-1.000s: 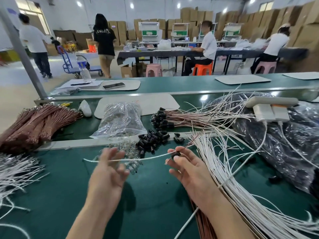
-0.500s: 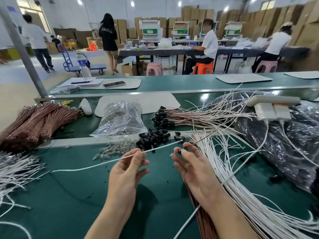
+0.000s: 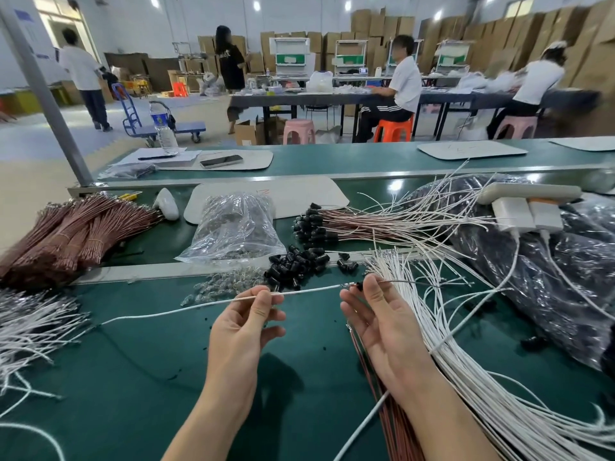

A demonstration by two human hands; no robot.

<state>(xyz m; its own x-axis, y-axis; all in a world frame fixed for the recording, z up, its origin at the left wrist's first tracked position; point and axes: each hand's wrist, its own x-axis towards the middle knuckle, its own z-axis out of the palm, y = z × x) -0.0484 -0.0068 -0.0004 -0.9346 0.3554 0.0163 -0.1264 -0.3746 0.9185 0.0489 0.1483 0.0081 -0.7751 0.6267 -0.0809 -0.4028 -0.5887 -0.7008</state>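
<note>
While they're unjoined: my left hand (image 3: 243, 327) pinches white wire (image 3: 186, 307), right hand (image 3: 382, 324) black cap (image 3: 359, 287).
Remaining: joining, I judge.

The left hand (image 3: 246, 322) brought the white wire (image 3: 299, 291) to the black cap (image 3: 359, 287).

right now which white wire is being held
The single white wire pinched by the left hand, its tip at the black cap in the right hand. The rest lie in heaps: the left heap and the right heap.
</note>
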